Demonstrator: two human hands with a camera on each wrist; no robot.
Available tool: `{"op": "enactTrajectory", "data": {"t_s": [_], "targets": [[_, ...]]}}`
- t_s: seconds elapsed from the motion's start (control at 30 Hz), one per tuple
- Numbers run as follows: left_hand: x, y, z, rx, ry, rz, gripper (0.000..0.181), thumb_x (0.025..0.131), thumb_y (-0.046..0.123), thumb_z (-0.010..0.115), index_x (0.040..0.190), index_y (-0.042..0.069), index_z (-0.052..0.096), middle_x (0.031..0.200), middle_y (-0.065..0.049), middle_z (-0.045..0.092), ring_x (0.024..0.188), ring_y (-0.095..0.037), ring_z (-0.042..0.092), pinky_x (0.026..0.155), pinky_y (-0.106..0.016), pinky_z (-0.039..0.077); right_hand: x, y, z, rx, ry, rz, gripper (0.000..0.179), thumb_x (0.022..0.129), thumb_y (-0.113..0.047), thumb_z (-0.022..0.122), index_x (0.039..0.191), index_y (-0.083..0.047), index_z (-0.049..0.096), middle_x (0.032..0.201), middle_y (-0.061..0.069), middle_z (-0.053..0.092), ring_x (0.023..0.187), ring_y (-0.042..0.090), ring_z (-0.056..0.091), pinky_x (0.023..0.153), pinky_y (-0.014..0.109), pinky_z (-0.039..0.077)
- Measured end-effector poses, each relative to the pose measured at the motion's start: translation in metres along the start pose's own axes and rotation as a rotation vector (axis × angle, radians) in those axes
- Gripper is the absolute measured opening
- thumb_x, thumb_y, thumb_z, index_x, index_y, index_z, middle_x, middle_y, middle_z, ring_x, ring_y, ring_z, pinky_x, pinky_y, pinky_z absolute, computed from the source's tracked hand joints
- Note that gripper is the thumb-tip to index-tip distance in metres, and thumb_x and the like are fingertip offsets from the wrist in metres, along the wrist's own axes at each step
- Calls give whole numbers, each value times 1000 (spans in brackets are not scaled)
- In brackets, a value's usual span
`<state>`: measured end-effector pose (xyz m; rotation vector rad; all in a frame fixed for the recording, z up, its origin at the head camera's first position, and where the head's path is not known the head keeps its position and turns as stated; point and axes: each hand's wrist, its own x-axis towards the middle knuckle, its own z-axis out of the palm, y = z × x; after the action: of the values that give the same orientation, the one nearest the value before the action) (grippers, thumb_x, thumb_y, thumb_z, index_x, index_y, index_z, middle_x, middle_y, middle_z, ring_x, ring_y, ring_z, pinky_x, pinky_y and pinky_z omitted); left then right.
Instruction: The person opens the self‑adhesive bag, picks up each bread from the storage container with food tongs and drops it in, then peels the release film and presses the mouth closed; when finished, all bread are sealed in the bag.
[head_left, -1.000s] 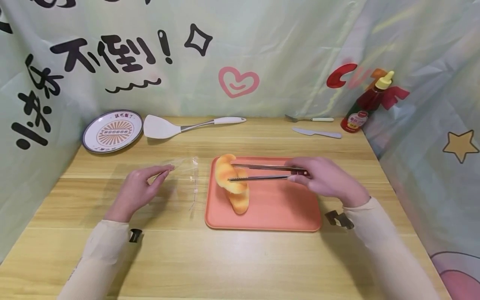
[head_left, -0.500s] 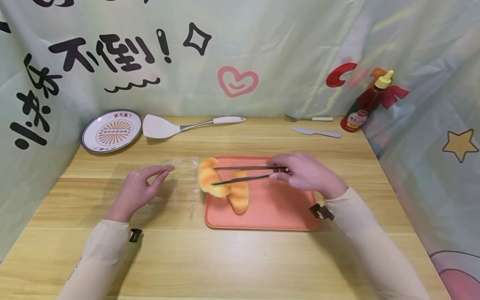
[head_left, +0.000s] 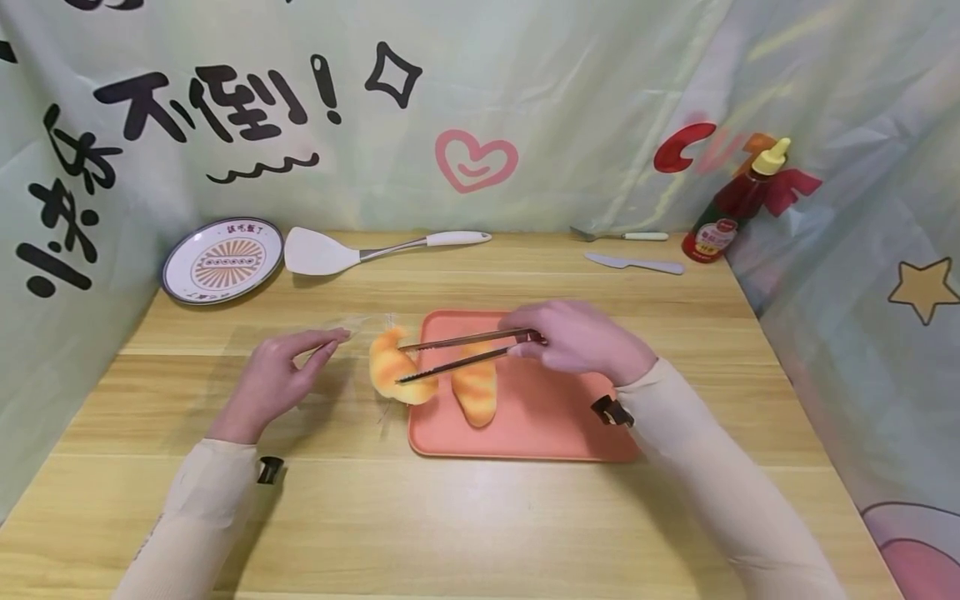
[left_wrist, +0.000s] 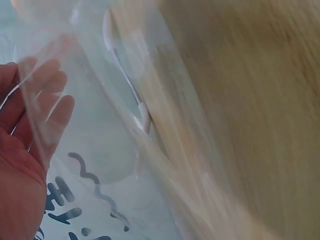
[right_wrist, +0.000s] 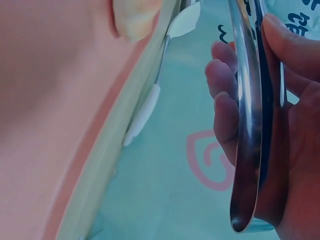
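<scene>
My left hand [head_left: 279, 377] pinches the edge of a clear plastic bag [left_wrist: 95, 120] between thumb and fingers, left of the pink tray [head_left: 555, 425]. The bag's mouth faces the tray but is hard to make out in the head view. My right hand [head_left: 581, 340] grips metal tongs [right_wrist: 248, 110]. Between the tongs' tips hangs a croissant-shaped bread [head_left: 390, 367], held over the tray's left edge, at the bag's mouth. A second, longer bread [head_left: 476, 392] lies on the tray, partly behind the tongs.
Along the back of the wooden table stand a white plate [head_left: 222, 261], a white spatula [head_left: 322, 252], a fork [head_left: 637, 236], a knife [head_left: 637, 264] and a sauce bottle [head_left: 716, 225]. A printed curtain [head_left: 570, 100] closes off the back and sides.
My right hand has moved left with the tongs, carrying the croissant from above the tray to the bag's mouth. The longer bread is now more exposed. My left hand has stayed put.
</scene>
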<state>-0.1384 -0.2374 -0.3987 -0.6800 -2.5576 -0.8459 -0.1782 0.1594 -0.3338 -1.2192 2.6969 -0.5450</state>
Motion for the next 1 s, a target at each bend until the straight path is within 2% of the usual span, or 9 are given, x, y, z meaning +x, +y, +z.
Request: {"op": "enactTrajectory", "data": {"t_s": [0.23,0.47,0.57,0.7,0.8,1.0], "targets": [[1,1,-1,-11,21,33,23,88,-3,70,109,6,75,109,-5,72,96,-26,70,84,-36,54,14,-6,-2,-11,-30,-11,21,94,-24,69,114,-20,71,96,-11,65,71,8,53,63,30,46],[0,2,0,-13,26,35,24,87,-3,70,108,6,75,109,-5,72,96,-26,70,87,-25,52,25,-10,-1,-20,-61,-32,21,95,-23,67,115,-19,71,100,-6,68,77,8,57,70,30,49],[0,1,0,-25,33,44,25,86,-5,70,108,6,76,108,-6,73,95,-27,70,88,-16,47,30,-11,1,-19,-64,-57,13,95,-22,65,107,-20,71,92,-9,65,75,8,55,66,30,47],[0,0,0,-39,39,57,27,84,-7,71,108,6,76,108,-6,73,96,-26,70,89,-8,41,36,-12,5,-31,-68,-69,11,95,-21,65,104,-20,71,85,-10,61,71,9,52,62,29,44],[0,1,0,-46,41,62,27,84,-7,71,108,6,76,109,-6,72,97,-24,70,89,-7,41,39,-13,7,-48,-70,-66,15,94,-21,67,109,-19,71,84,-10,60,70,8,52,61,28,43],[1,2,1,-61,46,82,28,83,-7,73,109,6,76,110,-5,72,99,-20,69,88,-8,42,45,-16,9,-62,-90,-89,11,95,-22,66,105,-18,69,74,-6,53,65,10,47,58,28,39]]}}
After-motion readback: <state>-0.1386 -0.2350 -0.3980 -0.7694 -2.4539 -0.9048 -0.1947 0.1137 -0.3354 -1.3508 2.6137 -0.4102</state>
